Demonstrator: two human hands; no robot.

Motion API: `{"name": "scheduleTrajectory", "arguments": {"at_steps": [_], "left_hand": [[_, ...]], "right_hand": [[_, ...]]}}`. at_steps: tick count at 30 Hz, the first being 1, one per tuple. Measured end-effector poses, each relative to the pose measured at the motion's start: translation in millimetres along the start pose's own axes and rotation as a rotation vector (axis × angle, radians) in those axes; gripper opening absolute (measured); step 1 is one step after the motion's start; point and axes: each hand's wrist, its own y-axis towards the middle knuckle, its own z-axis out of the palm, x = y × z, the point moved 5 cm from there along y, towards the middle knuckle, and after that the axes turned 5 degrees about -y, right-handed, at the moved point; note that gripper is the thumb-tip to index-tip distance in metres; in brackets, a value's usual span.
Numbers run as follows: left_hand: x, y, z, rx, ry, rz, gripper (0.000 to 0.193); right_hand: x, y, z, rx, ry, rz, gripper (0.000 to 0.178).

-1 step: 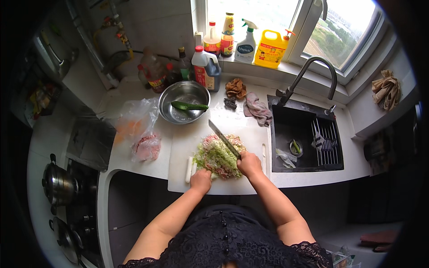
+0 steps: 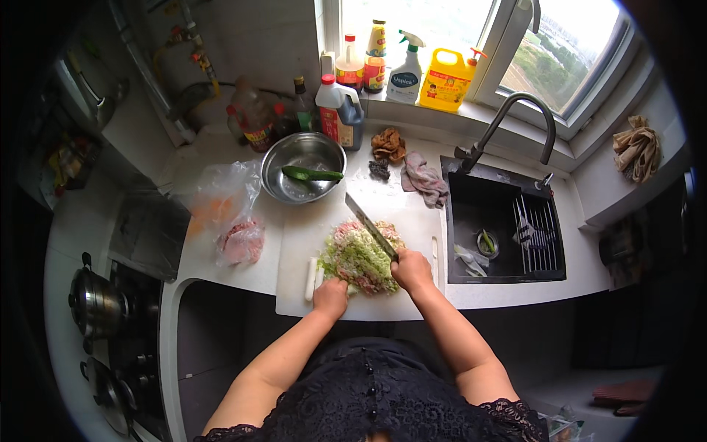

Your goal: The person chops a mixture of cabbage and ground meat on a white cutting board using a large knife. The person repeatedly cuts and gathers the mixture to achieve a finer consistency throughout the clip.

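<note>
My right hand (image 2: 412,270) is wrapped round the handle of a kitchen knife (image 2: 372,226). Its long blade slants up to the left across a heap of chopped green-and-white vegetable mixed with pink minced meat (image 2: 359,258). The heap lies on a white cutting board (image 2: 294,254). At the near left side of the heap, my left hand (image 2: 331,296) rests with curled fingers; what they hold, if anything, is hidden. White stalk pieces, likely leek or scallion (image 2: 312,280), lie just left of that hand.
Behind the board stands a steel bowl (image 2: 276,177) with a green cucumber or zucchini (image 2: 313,174) in it. A bag of pink meat (image 2: 241,241) lies left. A black sink (image 2: 471,221) is to the right, a pink-grey cloth (image 2: 423,180) beside it. Pots (image 2: 99,303) stand far left.
</note>
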Motion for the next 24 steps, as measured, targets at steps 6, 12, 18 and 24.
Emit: {"name": "scheduleTrajectory", "arguments": {"at_steps": [6, 12, 18, 24], "left_hand": [[-6, 6, -4, 0.015, -0.002, 0.024, 0.013], [-5, 1, -5, 0.056, 0.002, -0.008, 0.013], [-10, 4, -9, 0.118, -0.006, -0.012, 0.012], [-10, 2, -9, 0.076, 0.004, -0.007, 0.011]], "right_hand": [[-27, 12, 25, 0.058, -0.092, 0.04, 0.02], [-34, 20, -16, -0.064, -0.012, -0.038, 0.021], [-84, 44, -7, -0.014, -0.167, 0.08, 0.024], [-36, 22, 2, 0.079, -0.172, -0.032, 0.019]]}}
